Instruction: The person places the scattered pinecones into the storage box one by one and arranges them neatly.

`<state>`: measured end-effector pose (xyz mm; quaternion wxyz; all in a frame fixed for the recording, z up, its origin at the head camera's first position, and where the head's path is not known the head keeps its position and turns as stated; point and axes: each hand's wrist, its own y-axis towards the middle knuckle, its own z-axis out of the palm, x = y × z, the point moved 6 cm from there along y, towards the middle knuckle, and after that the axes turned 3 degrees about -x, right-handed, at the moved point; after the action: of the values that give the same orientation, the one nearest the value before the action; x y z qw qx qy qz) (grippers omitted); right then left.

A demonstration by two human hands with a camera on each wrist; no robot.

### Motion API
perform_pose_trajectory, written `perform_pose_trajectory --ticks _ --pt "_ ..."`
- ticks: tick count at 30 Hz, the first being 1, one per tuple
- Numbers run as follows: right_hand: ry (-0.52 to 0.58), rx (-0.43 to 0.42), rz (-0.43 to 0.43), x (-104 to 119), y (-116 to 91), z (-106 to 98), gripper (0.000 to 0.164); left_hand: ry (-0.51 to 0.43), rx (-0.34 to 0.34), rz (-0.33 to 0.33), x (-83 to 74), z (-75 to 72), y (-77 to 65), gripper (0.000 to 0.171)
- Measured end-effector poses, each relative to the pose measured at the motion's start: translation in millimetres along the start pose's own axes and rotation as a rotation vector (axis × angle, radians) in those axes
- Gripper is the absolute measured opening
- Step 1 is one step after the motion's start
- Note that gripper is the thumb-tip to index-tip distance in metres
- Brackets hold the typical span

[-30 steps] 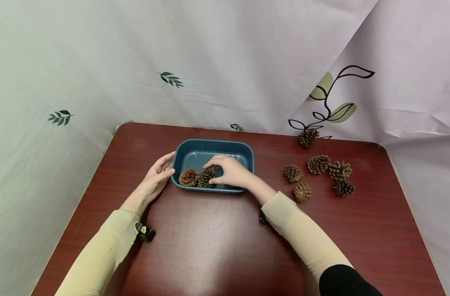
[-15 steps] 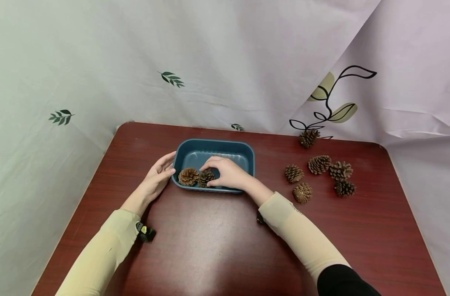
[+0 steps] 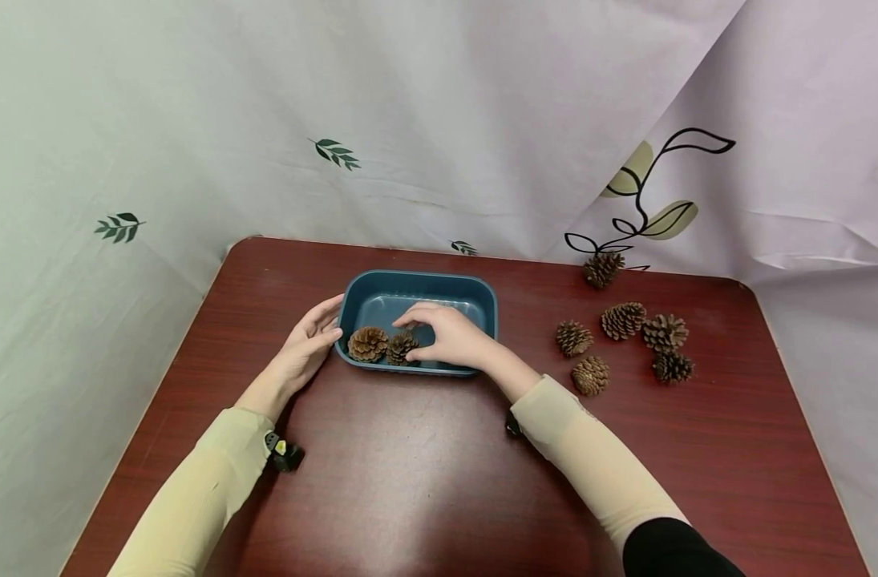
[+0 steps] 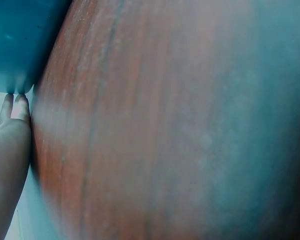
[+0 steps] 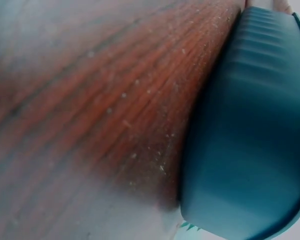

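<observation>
A dark blue tray (image 3: pixel 439 282) stands on the table, with two pine cones inside at its front left. The lighter brown pine cone (image 3: pixel 368 344) lies in the corner, and a darker pine cone (image 3: pixel 401 349) sits right beside it. Over the darker one, my right hand (image 3: pixel 449 336) reaches into the tray, thumb at its near right side and fingertips spread a little above it. My left hand (image 3: pixel 305 344) rests against the tray's left end with extended fingers; in the left wrist view its fingertips touch the tray wall (image 4: pixel 25 40). The right wrist view shows only the tray's outer side (image 5: pixel 245 125).
Several pine cones lie right of the tray, the nearest being a small pine cone (image 3: pixel 573 338) and a round pine cone (image 3: pixel 590 376). Another pine cone (image 3: pixel 602 269) sits at the back edge by the curtain (image 3: pixel 446 120). The reddish-brown table (image 3: pixel 381 481) extends in front.
The darker pine cone has shifted slightly left against the other. My right hand's fingers have since drawn slightly back from it, up and right. The left hand stays still.
</observation>
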<state>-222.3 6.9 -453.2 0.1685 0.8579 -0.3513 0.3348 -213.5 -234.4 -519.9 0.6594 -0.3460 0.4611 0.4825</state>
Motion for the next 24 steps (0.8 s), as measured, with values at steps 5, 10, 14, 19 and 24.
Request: perform_pose_trajectory --ticks 5,10,14,19,24 --pt "0.026 -0.027 -0.007 1.4 -5.1 -6.0 0.05 0.003 0.0 0.003 0.8 -0.9 0.4 0.059" --pt "0.052 -0.076 -0.01 2.5 -12.8 -14.2 0.047 0.004 0.0 0.004 1.3 -1.0 0.7 0.059" --pt "0.068 -0.131 -0.011 2.3 -20.1 -22.1 0.045 0.0 -0.003 0.003 1.3 -0.8 1.0 0.058" --pt "0.1 -0.199 -0.013 0.7 -30.6 -32.9 0.044 -0.003 -0.009 0.005 0.8 -0.5 1.1 0.057" --pt "0.123 -0.247 -0.006 -3.3 -42.2 -42.2 0.044 0.003 -0.011 -0.001 1.6 -0.6 1.1 0.057"
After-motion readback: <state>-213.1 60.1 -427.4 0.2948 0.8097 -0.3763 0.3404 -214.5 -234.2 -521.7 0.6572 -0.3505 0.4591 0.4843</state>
